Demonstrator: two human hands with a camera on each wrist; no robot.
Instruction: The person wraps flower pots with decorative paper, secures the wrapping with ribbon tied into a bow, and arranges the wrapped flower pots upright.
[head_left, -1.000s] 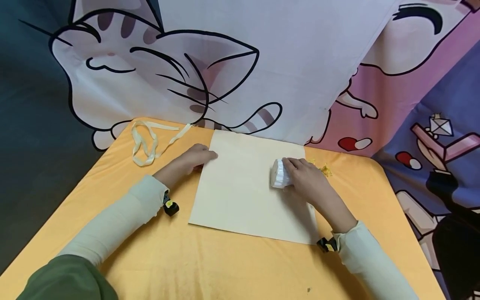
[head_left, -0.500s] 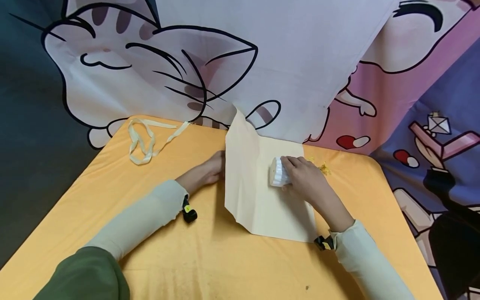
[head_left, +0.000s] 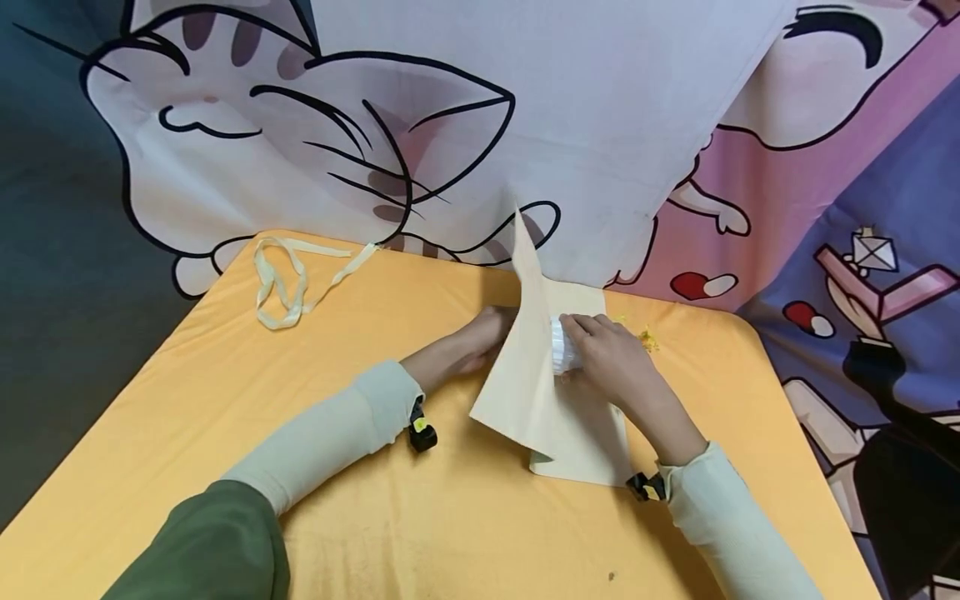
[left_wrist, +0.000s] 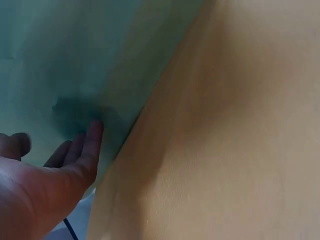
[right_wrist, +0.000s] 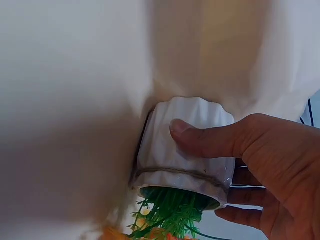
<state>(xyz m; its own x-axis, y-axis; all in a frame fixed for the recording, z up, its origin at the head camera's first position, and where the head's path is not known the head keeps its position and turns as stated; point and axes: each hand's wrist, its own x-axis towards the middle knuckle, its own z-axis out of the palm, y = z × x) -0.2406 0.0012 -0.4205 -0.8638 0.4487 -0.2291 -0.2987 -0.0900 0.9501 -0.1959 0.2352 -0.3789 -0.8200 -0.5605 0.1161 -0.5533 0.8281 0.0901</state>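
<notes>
A white fluted flower pot [head_left: 566, 346] lies on its side on a sheet of cream paper [head_left: 525, 367]. My right hand [head_left: 618, 358] grips it. In the right wrist view the thumb lies across the pot [right_wrist: 160, 155], fingers behind it. Twine circles the pot near its mouth, out of which come artificial flowers [right_wrist: 172, 215] with green stems and orange blooms. My left hand [head_left: 480, 333] is behind the paper's raised left part, its fingertips hidden in the head view. In the left wrist view the left hand's extended fingers [left_wrist: 90, 147] press against the paper's underside.
A cream ribbon [head_left: 281, 322] lies in loops at the table's back left. Small yellow blooms [head_left: 648, 338] show beyond my right hand. The table has a yellow cloth [head_left: 375, 500]; a printed cartoon curtain [head_left: 420, 75] hangs along its back edge.
My left hand has moved right, lifting the paper's left side off the table and bringing it up to the pot's base. The right hand and the pot have stayed in place.
</notes>
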